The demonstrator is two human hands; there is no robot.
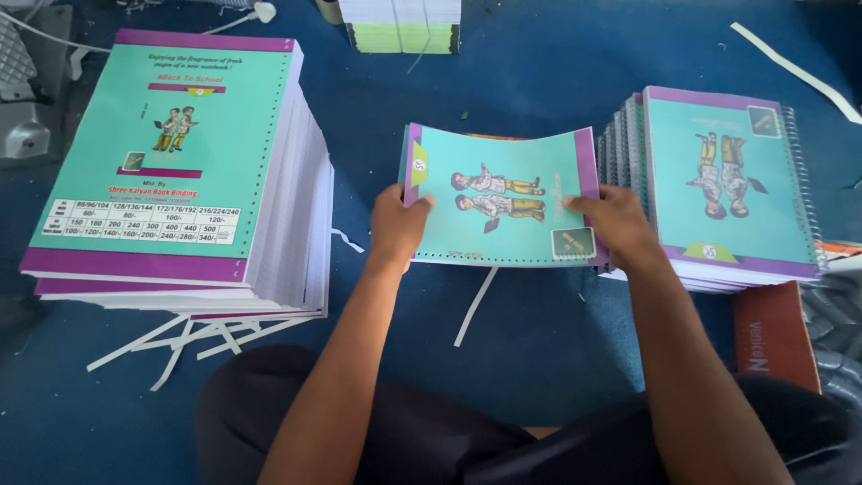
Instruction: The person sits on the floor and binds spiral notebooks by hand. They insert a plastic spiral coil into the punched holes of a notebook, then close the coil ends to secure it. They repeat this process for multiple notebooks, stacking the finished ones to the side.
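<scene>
Between both hands' fingers (415, 199), gripped at each side, bows the teal notebook (503, 193).

Orange booklet (774, 337), white paper strips (180, 339)

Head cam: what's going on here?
A person sitting on a blue floor grips a teal-and-purple notebook by both side edges, left hand and right hand. A tall stack of unbound notebooks stands to the left, a stack of spiral-bound ones to the right. Paper strips litter the floor.
</scene>
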